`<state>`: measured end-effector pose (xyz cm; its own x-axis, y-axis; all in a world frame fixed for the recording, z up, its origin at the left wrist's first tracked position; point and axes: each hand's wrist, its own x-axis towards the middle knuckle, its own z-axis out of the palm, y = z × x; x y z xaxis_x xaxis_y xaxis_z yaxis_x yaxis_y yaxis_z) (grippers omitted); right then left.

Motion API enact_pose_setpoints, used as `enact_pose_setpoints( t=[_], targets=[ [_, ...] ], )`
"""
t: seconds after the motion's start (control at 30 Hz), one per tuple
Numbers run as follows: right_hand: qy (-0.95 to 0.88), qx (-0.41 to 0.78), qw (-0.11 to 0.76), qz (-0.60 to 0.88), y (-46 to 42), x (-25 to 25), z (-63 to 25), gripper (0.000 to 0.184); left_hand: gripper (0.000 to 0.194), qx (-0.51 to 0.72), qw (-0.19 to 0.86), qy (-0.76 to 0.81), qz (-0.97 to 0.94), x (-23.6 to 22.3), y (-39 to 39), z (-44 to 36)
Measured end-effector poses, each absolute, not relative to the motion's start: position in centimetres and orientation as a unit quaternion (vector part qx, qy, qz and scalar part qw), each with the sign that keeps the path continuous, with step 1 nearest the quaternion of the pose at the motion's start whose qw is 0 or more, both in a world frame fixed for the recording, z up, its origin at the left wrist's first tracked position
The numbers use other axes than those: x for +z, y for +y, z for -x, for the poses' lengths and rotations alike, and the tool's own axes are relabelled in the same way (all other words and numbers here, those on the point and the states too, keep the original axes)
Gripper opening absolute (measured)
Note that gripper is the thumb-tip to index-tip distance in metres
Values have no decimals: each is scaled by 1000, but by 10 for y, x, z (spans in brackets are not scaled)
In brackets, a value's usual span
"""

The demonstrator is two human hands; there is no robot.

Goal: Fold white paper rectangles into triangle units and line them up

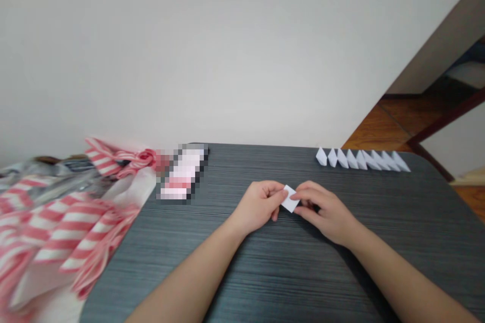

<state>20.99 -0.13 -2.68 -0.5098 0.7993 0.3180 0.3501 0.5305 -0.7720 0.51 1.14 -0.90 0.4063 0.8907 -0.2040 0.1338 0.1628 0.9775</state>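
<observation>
**Small White Paper Pinched Between Two Hands as Folded Row Lines Table's Far Edge**

A person's left hand (257,207) and right hand (322,212) meet near the middle of a dark grey wood-grain table (417,227), gripping a small white paper (290,199) between them. The fingers (275,193) of the left hand curl in and pinch the paper's near side, while those of the right hand close on its opposite side. Neither hand is released or clenched into a fist. The paper sits in plain view between the fingertips, angular and flat-looking, though any creases are too small to make out. Whether it touches the tabletop cannot be told.

Ahead and to the right, a row of about nine folded paper pieces (361,160) stands along the table's far edge, each one pointed and closely spaced beside the next. So far, that row is the finished work in view; the paper in hand does not match its shape. Whether more sheets lie out of frame cannot be told.

To the left, a pink-striped bag (64,227) spills over the table's corner beside a pixelated pink-and-white item (184,171). A wooden floor (379,128) shows at upper right.
</observation>
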Motion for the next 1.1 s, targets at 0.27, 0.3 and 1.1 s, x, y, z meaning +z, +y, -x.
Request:
enact_pose_setpoints(
  t=[0.27,0.3,1.1],
  targets=[
    [-811,284,362,362,1,-24,-210,9,34,263,596,450,-611,-7,11,-3],
    [-810,282,364,364,1,-24,-210,9,33,258,592,448,-618,-6,11,-3],
    [-762,330,315,461,1,-22,-206,20,33,261,558,423,-664,-12,9,-3]
  ],
)
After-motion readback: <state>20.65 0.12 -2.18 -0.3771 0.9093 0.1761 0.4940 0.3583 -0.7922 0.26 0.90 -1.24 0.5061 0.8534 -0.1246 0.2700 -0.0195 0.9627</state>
